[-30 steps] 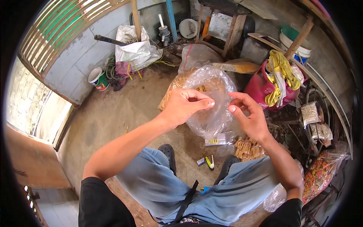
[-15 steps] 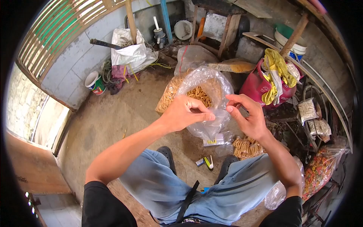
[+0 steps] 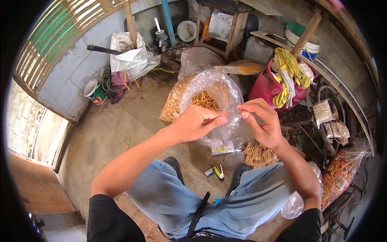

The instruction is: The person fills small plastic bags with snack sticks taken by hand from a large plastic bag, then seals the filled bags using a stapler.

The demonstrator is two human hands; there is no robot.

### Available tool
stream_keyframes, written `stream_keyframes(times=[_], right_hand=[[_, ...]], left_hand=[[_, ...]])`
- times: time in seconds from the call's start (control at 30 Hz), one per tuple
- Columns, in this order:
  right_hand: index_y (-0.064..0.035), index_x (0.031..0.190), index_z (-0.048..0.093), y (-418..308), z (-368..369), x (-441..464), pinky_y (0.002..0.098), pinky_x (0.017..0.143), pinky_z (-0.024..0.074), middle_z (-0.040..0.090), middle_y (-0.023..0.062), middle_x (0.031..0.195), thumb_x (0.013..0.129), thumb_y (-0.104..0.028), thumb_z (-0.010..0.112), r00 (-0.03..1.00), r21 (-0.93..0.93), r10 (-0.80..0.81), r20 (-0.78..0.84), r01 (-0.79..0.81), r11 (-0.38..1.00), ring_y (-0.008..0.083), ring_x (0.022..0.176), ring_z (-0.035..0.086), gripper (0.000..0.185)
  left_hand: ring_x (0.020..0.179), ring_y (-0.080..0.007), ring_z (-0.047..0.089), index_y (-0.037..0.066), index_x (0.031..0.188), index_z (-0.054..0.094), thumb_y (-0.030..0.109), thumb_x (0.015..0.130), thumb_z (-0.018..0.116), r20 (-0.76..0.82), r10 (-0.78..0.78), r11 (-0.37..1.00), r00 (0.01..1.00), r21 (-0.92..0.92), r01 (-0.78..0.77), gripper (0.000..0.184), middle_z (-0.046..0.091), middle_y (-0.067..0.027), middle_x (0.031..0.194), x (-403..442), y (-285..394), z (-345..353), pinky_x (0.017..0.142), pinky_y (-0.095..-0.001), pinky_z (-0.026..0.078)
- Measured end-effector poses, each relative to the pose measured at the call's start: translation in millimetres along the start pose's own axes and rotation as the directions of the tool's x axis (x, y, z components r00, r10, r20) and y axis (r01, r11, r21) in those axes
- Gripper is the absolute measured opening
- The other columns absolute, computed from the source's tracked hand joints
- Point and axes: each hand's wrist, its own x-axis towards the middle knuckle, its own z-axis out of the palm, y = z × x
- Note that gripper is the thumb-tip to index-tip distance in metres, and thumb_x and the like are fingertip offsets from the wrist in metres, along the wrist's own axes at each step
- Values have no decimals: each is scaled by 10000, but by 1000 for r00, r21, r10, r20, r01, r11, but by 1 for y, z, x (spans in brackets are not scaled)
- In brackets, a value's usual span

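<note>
- The big clear bag [image 3: 234,90] stands on the floor [image 3: 109,125] just beyond the grip, its wide mouth facing up and tipped towards the person. Lengthwise, that mouth runs away from the person, and its near edge passes below the fingertips as I see it.
- The red tub [image 3: 261,82] is farther out, beyond the right hand [image 3: 264,125] and to its right, with yellow cloth [image 3: 290,66] draped over it.
- The left hand [image 3: 197,125] is nearer the bag's contents and covers part of the mouth. Its thumb and forefinger reach rightward, tips nearly meeting; I can't tell whether they pinch thin film.
- The right hand faces it across a narrow gap, beside the bag's right rim, fingers bent and thumb close to the forefinger. Whether anything clear sits there, I can't tell.
- The brown heap [image 3: 260,156] lies nearer the person than the right grip, almost directly below it.
- The pale box [image 3: 223,148] rests between bag and heap, on the person's side of the left fingertips.
- The green-and-white tool [image 3: 219,172] lies nearer the feet than either grip.
- The brown snack pieces [image 3: 203,99] show inside the mouth, just past the left knuckles.
</note>
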Motion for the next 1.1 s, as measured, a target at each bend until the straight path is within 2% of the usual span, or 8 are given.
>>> stream_keyframes(times=[0.33, 0.4, 0.43, 0.73, 0.83, 0.93, 1.07, 1.1], right_hand=[[-78, 837, 663, -2, 2, 2, 357, 790, 423, 621, 53, 903, 724, -84, 761, 991, -67, -74, 112, 82, 994, 239, 878, 569, 149], [-88, 834, 661, -4, 2, 2, 361, 821, 411, 629, 43, 909, 722, -83, 763, 985, -25, -73, 157, 77, 997, 234, 906, 569, 152], [-98, 832, 660, -4, 2, 3, 366, 852, 399, 638, 33, 916, 719, -83, 766, 977, 14, -75, 200, 74, 997, 229, 933, 569, 156], [-104, 927, 689, -6, 2, 0, 365, 899, 423, 665, 21, 998, 713, -74, 779, 942, 347, 55, 332, -176, 921, 235, 1042, 556, 234], [-114, 954, 700, -7, 5, 2, 369, 878, 439, 673, 30, 1002, 722, -52, 766, 947, 239, -83, 312, 6, 971, 240, 1034, 568, 249], [-141, 980, 709, -11, 7, 2, 388, 896, 428, 681, 55, 982, 760, -51, 731, 956, 231, -52, 289, -17, 973, 252, 1024, 578, 239], [-106, 1056, 693, 3, 9, -4, 351, 877, 445, 691, 74, 958, 849, -83, 663, 979, 136, -36, 201, 9, 991, 202, 947, 620, 211], [-69, 1096, 670, -1, 9, -3, 318, 852, 456, 692, 78, 959, 887, -108, 625, 964, 318, 195, 179, -244, 916, 165, 912, 624, 218]], left_hand=[[651, -127, 583, 60, 1206, 604, 269, 945, 555, 30, 46, 998, 999, 51, -47, 338, 647, -114, 767, 1, -1, 2, 613, -291, 461], [647, -265, 592, 41, 1141, 635, 322, 933, 554, -11, 29, 999, 1000, -21, -30, 359, 629, -201, 789, 1, 3, 3, 616, -332, 458], [647, -265, 592, 41, 1141, 635, 322, 933, 554, -11, 28, 999, 1000, -21, -28, 359, 629, -201, 789, 1, 2, 3, 616, -332, 458], [676, -105, 544, 5, 1004, 659, 435, 967, 470, 132, -141, 933, 981, -314, 176, 472, 628, -23, 742, -3, -2, 4, 625, -270, 439], [658, -102, 517, 21, 982, 664, 503, 975, 396, 234, -198, 883, 952, -378, 277, 551, 592, 2, 729, -2, 4, 0, 613, -247, 426], [705, -109, 521, 31, 1018, 651, 566, 968, 323, 318, -286, 875, 904, -297, 382, 629, 606, -10, 803, -1, -1, 1, 640, -266, 445], [896, -141, 557, 34, 1230, 545, 628, 943, 283, 335, -322, 715, 886, -527, 459, 709, 618, -71, 994, 2, 1, 3, 751, -296, 470], [964, -155, 560, 28, 1294, 497, 646, 934, 271, 288, -324, 672, 901, -601, 433, 750, 616, -93, 1054, 2, 2, 2, 799, -305, 474]])
